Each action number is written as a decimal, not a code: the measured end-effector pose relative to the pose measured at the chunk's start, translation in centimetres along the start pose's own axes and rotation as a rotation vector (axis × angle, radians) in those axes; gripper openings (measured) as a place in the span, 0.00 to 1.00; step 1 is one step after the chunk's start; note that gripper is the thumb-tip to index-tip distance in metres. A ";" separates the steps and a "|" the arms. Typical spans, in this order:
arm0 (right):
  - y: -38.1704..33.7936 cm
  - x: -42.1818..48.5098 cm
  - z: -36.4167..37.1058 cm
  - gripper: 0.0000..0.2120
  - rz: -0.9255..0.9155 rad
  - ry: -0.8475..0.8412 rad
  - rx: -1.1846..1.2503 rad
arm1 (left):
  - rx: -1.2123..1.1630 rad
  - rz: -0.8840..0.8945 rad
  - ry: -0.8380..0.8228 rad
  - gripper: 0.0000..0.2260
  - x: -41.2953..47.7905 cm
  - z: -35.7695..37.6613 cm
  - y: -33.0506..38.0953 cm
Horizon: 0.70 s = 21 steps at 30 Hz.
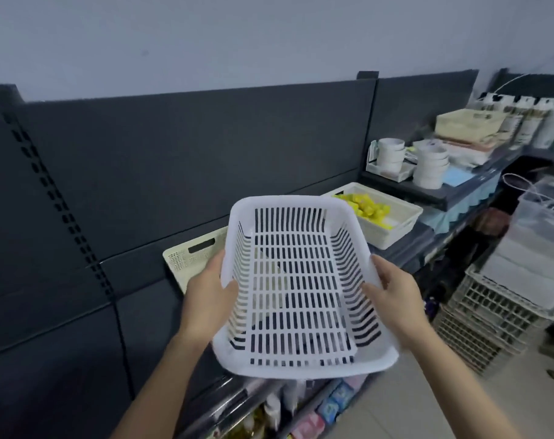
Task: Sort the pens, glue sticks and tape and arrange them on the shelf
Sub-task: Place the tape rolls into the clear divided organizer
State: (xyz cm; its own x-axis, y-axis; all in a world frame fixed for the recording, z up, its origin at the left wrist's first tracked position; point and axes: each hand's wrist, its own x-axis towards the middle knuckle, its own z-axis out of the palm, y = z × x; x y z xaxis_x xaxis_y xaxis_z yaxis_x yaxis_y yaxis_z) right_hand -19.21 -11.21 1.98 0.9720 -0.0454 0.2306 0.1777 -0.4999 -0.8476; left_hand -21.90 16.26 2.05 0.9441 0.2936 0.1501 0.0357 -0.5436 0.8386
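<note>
The dark shelf unit (pixel 180 172) runs behind the white slotted basket (pixel 288 202), which is held empty in the air, tipped toward the camera. 1 cream bin (pixel 396 229) sits on the shelf just beyond the basket's far right corner and holds small yellow items (pixel 369 209). Another cream bin (pixel 193 251) leans behind its left side. The left hand (pixel 206 296) grips its left rim and the right hand (pixel 396 299) grips its right rim, fingers curled over. 2 stacks of white tape rolls (pixel 431 166) stand further right, on a higher ledge.
</note>
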 end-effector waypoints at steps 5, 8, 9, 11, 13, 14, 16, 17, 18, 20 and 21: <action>1.5 7.8 -1.3 0.22 -0.043 -0.166 0.070 | 0.003 -0.171 0.202 0.13 1.5 3.2 2.0; 2.1 11.8 -1.7 0.20 -0.071 -0.251 0.091 | 0.176 -0.287 0.355 0.21 2.5 3.8 0.3; 2.4 12.9 -1.6 0.20 -0.079 -0.276 0.093 | 0.222 -0.320 0.390 0.20 2.8 3.9 -0.8; 3.1 14.6 -1.2 0.20 -0.074 -0.332 0.099 | 0.204 -0.436 0.403 0.15 3.1 4.1 -2.1; 3.9 16.0 -0.6 0.20 -0.054 -0.388 0.102 | 0.193 -0.553 0.385 0.11 3.3 4.3 -3.3; 4.1 16.6 -0.2 0.19 -0.044 -0.414 0.100 | 0.206 -0.591 0.373 0.08 3.3 4.4 -3.8; 4.5 17.6 0.3 0.18 -0.026 -0.455 0.112 | 0.273 -0.632 0.355 0.03 3.3 4.4 -4.6; 4.5 18.0 0.5 0.17 -0.013 -0.462 0.128 | 0.308 -0.635 0.360 0.06 3.4 4.4 -5.1; 4.4 18.4 0.5 0.17 -0.001 -0.468 0.152 | 0.333 -0.627 0.368 0.09 3.6 4.4 -5.5; 4.4 19.2 0.6 0.17 0.010 -0.489 0.183 | 0.357 -0.616 0.379 0.10 3.7 4.2 -5.7; 4.4 19.6 0.7 0.17 0.005 -0.505 0.185 | 0.375 -0.619 0.385 0.10 3.5 4.0 -5.6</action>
State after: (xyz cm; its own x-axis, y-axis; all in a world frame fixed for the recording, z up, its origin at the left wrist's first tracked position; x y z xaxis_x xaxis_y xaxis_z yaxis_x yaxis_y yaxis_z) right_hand 0.75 -13.68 2.47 0.9179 0.3967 0.0063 0.1526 -0.3384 -0.9286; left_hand -17.46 17.23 -4.20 0.5413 0.8390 -0.0559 0.6849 -0.4014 0.6082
